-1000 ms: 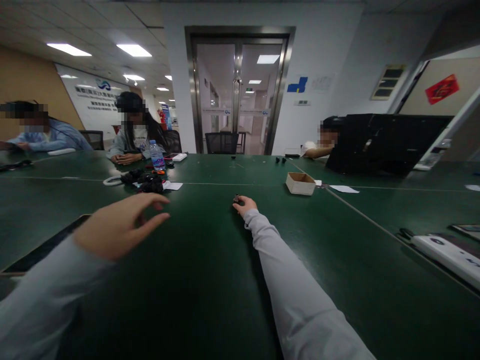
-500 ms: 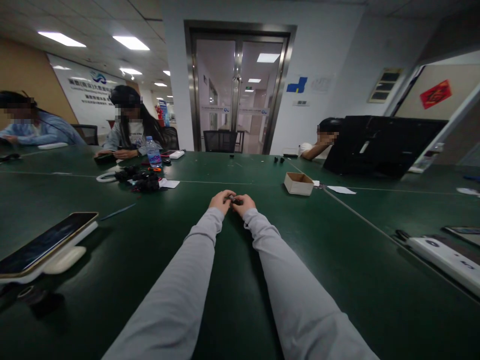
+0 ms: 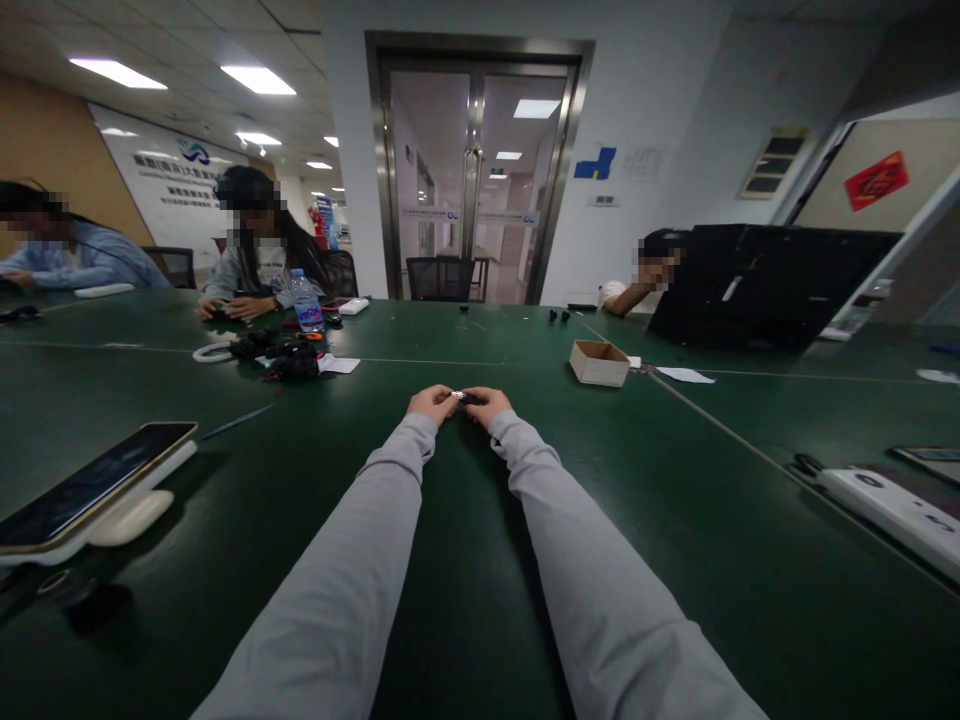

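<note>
Both arms, in light grey sleeves, reach forward over the green table (image 3: 450,560). Between the fingertips is a small dark object with a shiny silvery part (image 3: 457,395); its kind is too small to make out. My left hand (image 3: 431,402) is closed in a pinch at the silvery end. The dark end (image 3: 471,399) sits in the closed fingers of my right hand (image 3: 489,404), which partly hide it.
An open cardboard box (image 3: 600,364) stands to the right, with a monitor (image 3: 765,285) behind it. Left are a phone on a stand (image 3: 97,480), a blue stick (image 3: 238,421), a black tangled bundle (image 3: 289,357) and a bottle (image 3: 307,303). Other people sit around the table.
My left hand has shifted slightly left, away from the right, and the silvery part now shows between them. The right hand has hardly moved.
</note>
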A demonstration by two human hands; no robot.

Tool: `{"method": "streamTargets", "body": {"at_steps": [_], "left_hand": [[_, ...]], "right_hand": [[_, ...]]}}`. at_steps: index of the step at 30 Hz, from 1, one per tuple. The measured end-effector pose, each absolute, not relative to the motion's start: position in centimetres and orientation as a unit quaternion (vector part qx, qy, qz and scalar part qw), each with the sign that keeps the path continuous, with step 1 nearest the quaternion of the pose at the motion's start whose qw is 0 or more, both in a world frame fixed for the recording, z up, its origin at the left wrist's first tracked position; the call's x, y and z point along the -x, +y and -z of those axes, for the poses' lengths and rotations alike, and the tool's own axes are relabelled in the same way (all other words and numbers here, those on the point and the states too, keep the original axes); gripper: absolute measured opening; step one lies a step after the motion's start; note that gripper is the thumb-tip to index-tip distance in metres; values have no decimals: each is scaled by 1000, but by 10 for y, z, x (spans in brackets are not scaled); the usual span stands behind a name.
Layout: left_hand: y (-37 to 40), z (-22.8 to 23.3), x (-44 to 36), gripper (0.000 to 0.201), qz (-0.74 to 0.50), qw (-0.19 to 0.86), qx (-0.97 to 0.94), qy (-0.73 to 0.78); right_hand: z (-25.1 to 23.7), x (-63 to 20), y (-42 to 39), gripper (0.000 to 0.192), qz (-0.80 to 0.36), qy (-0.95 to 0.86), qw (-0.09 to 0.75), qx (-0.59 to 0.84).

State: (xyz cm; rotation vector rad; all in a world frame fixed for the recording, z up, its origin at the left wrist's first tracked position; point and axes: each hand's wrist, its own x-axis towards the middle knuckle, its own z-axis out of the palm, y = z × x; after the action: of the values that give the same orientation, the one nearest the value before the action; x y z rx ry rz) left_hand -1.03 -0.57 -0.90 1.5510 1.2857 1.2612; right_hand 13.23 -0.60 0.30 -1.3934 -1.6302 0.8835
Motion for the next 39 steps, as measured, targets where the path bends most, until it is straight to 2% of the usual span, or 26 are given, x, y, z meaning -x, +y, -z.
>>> {"method": "streamTargets", "body": {"at_steps": [7, 12, 22, 28, 33, 39], "left_hand": [[-7, 6, 10, 16, -481, 348, -587, 550], [-11, 1, 9, 18, -470, 333, -588, 568], [-9, 3, 12, 32, -467, 358, -571, 573], [-5, 5, 11, 35, -477, 386, -547, 570], [-3, 6, 12, 40, -473, 368, -558, 574], [-7, 2, 11, 32, -477, 376, -573, 550]], "right_hand": [[-2, -134, -3, 25, -492, -513, 496, 499], [1, -138, 0, 20, -543, -473, 530, 448], [8, -145, 3, 31, -580, -482, 531, 386], [9, -146, 4, 31, -593, -487, 526, 367], [8, -147, 4, 29, -600, -481, 526, 364], [6, -147, 2, 27, -600, -476, 529, 365]]}}
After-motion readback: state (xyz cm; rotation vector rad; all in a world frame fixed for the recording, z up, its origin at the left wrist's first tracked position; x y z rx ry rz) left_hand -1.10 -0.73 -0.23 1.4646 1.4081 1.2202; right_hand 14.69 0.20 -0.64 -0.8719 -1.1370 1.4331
